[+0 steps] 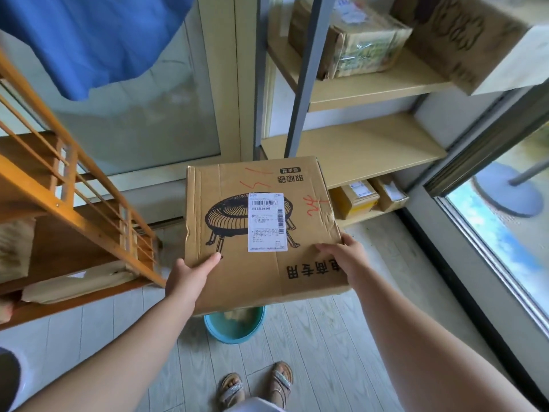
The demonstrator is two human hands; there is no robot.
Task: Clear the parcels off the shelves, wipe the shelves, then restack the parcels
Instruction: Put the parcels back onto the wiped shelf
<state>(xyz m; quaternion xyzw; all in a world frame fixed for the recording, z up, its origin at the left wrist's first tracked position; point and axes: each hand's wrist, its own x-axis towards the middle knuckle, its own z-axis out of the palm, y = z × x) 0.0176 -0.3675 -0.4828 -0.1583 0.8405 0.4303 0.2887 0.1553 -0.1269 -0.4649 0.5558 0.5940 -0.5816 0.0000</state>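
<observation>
I hold a large brown cardboard parcel (237, 185) with a white shipping label and a printed heater drawing, out in front of the shelf unit. My left hand (190, 278) grips its near left corner, thumb on top. My right hand (344, 257) grips its near right edge. The middle wooden shelf (365, 150) behind the parcel is bare. A taped parcel (353, 46) and a big printed carton (463, 40) rest on the upper shelf (371, 87). Two small parcels (353, 199) (390, 193) sit on the bottom shelf.
A teal basin (234, 325) stands on the floor under the held parcel, just ahead of my sandalled feet. An orange wooden rack (74, 209) fills the left side. Blue cloth (89, 40) hangs at top left. A glass door (505, 227) runs along the right.
</observation>
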